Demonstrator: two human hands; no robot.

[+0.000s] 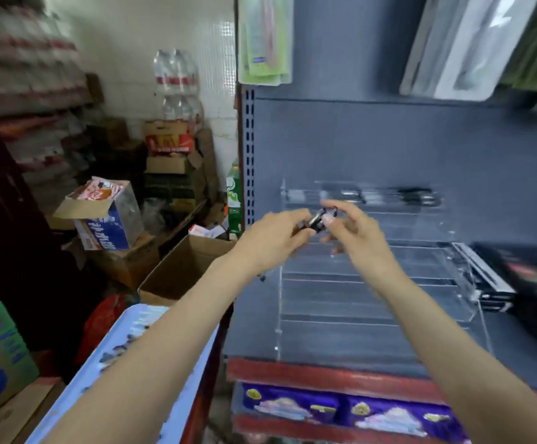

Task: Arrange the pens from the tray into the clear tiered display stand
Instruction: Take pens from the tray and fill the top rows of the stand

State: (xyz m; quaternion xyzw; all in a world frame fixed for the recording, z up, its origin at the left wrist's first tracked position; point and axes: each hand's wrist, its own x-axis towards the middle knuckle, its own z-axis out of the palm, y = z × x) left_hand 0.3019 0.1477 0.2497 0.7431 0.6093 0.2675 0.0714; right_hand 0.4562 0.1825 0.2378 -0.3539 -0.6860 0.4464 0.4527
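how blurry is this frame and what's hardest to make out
Head view: motion blur smears the whole frame; the dark pens pinched between left hand and right hand are only a smudge; the clear tiered acrylic display stand shows mainly by its edges; wide-angle distortion bends the dark grey shelf panel.

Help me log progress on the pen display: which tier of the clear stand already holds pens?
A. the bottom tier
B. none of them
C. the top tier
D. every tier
C: dark pens lie along the top tier of the clear stand, while the lower tiers show only bare clear plastic; the left hand and right hand hold a dark pen in front of it.
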